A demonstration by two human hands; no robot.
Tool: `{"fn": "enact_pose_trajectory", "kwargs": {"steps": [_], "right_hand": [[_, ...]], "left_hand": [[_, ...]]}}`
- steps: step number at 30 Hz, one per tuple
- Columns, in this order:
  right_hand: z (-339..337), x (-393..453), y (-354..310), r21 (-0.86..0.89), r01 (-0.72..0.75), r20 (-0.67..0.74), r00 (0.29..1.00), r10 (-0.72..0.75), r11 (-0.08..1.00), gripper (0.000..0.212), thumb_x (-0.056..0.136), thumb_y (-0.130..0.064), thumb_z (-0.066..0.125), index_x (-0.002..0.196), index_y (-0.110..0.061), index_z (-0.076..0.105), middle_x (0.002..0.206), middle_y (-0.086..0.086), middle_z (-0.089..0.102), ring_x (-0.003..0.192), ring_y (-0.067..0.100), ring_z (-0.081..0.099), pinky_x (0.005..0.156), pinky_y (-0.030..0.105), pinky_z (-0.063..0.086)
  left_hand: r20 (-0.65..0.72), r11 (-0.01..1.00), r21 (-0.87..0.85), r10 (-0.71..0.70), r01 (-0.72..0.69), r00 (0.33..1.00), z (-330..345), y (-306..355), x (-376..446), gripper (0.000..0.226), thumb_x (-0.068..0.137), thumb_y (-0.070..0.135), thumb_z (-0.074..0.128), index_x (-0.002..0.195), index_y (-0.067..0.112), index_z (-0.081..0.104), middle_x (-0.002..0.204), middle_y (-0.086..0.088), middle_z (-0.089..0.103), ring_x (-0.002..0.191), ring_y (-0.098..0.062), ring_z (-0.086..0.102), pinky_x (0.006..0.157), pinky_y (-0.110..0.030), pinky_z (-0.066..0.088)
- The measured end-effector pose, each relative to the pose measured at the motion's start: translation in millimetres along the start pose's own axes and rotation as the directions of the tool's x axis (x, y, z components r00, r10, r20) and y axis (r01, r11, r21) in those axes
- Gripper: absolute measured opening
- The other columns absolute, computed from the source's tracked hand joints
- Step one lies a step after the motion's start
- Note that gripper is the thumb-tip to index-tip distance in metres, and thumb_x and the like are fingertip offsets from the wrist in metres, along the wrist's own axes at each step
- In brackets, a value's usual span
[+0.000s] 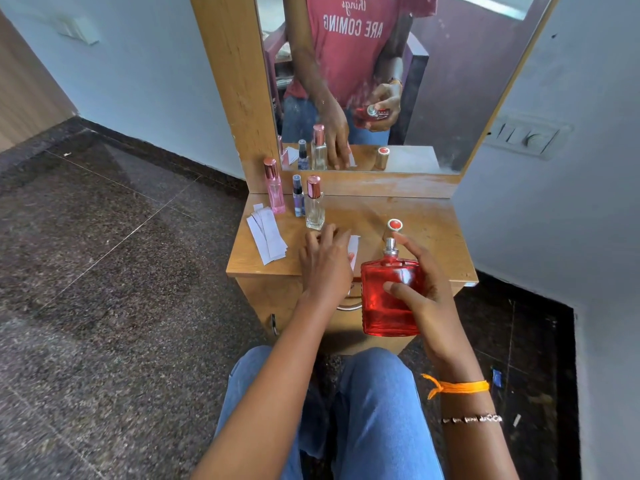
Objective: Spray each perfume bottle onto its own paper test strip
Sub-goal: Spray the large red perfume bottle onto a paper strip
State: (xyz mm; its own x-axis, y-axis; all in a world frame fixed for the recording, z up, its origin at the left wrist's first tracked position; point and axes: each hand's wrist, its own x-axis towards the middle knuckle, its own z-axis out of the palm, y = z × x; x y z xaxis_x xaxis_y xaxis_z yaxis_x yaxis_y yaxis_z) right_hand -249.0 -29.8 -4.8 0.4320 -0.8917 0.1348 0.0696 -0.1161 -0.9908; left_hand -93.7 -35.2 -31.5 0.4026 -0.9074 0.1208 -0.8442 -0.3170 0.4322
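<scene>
My right hand (427, 289) grips a large red perfume bottle (388, 299) held upright above the table's front edge, its silver nozzle bare and my forefinger beside it. Its gold and red cap (394, 226) stands on the wooden dressing table (426, 233). My left hand (325, 261) lies flat on a white paper test strip (354, 245) left of the bottle. Behind it stand a clear bottle with a pink cap (314, 206), a small purple spray bottle (298, 197) and a tall pink bottle (274, 188). A pile of spare strips (266, 235) lies at the left.
A mirror (450, 81) rises behind the table and reflects the bottles and my hands. A drawer handle (348, 306) sits below the table front. My knees in blue jeans are under the hands. Dark stone floor lies on the left, a wall with switches on the right.
</scene>
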Motion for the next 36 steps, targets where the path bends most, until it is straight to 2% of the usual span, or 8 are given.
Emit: {"fn": "enact_pose_trajectory", "kwargs": {"steps": [7,13,18,24,26,29,34,36], "right_hand": [[4,-4,-4,-0.017,0.011,-0.028,1.000,-0.012,1.000,0.069,0.062,-0.014,0.083,0.116,-0.043,0.051,0.116,-0.021,0.056,0.095,0.004,0.065,0.070,0.016,0.054],[11,1,3,-0.185,0.009,-0.067,0.997,-0.022,0.983,0.073,0.063,-0.022,0.087,0.124,-0.032,0.049,0.128,0.000,0.052,0.116,0.027,0.055,0.096,0.052,0.048],[9,6,1,-0.099,0.015,-0.035,0.999,-0.018,0.995,0.070,0.071,-0.025,0.073,0.133,-0.033,0.042,0.136,-0.014,0.045,0.118,0.015,0.053,0.098,0.030,0.049],[12,16,-5,-0.187,0.070,-0.092,0.992,-0.089,0.980,0.069,0.070,-0.028,0.081,0.128,-0.036,0.045,0.122,-0.017,0.052,0.105,0.004,0.057,0.087,0.022,0.051],[13,20,-9,-0.514,0.117,-0.132,0.968,-0.213,0.850,0.071,0.067,-0.037,0.081,0.126,-0.046,0.042,0.115,-0.010,0.051,0.093,-0.002,0.053,0.072,0.017,0.049],[14,30,-17,-0.881,0.111,-0.036,0.954,-0.297,0.461,0.074,0.065,-0.034,0.080,0.128,-0.044,0.041,0.105,0.002,0.050,0.075,0.019,0.056,0.045,0.022,0.036],[15,39,-25,-0.971,0.191,0.141,0.945,-0.295,0.147,0.063,0.068,-0.022,0.080,0.125,-0.029,0.054,0.100,0.011,0.054,0.065,0.030,0.057,0.042,0.015,0.015],[16,41,-27,-0.970,0.215,0.180,0.946,-0.268,0.109,0.060,0.070,-0.022,0.079,0.124,-0.028,0.055,0.099,0.013,0.054,0.064,0.030,0.056,0.041,0.018,0.022]], "left_hand": [[-0.046,0.997,-0.081,-0.020,0.017,0.999,-6,4,-5,0.026,0.088,0.013,0.056,0.113,0.018,0.055,0.127,-0.002,0.052,0.116,-0.026,0.039,0.086,-0.033,0.036],[0.005,0.785,-0.601,-0.186,0.152,0.983,-17,8,-9,0.038,0.080,0.005,0.068,0.110,0.018,0.049,0.084,-0.003,0.066,0.081,-0.017,0.064,0.069,-0.031,0.052],[0.088,0.617,-0.758,-0.228,0.214,0.970,-30,2,-2,0.015,0.076,0.011,0.074,0.075,0.023,0.065,0.076,0.007,0.067,0.077,-0.006,0.063,0.072,-0.024,0.051],[0.104,0.578,-0.788,-0.214,0.212,0.971,-41,-2,1,0.018,0.080,0.018,0.071,0.070,0.032,0.068,0.075,0.018,0.065,0.073,0.002,0.060,0.068,-0.022,0.048],[0.130,0.543,-0.808,-0.217,0.230,0.968,-45,-2,2,0.019,0.080,0.016,0.072,0.070,0.032,0.069,0.076,0.018,0.066,0.069,0.004,0.060,0.063,-0.017,0.047],[0.191,0.456,-0.843,-0.239,0.284,0.952,-51,-1,4,0.018,0.079,0.016,0.073,0.070,0.031,0.070,0.077,0.016,0.067,0.067,0.002,0.062,0.050,-0.010,0.044],[0.229,0.403,-0.860,-0.242,0.312,0.943,-55,0,4,0.013,0.078,0.015,0.073,0.078,0.028,0.072,0.076,0.016,0.068,0.066,0.002,0.064,0.049,-0.009,0.045],[0.237,0.407,-0.853,-0.255,0.326,0.937,-55,-1,3,0.011,0.079,0.017,0.073,0.086,0.025,0.072,0.082,0.013,0.068,0.072,-0.003,0.063,0.049,-0.011,0.046]]}}
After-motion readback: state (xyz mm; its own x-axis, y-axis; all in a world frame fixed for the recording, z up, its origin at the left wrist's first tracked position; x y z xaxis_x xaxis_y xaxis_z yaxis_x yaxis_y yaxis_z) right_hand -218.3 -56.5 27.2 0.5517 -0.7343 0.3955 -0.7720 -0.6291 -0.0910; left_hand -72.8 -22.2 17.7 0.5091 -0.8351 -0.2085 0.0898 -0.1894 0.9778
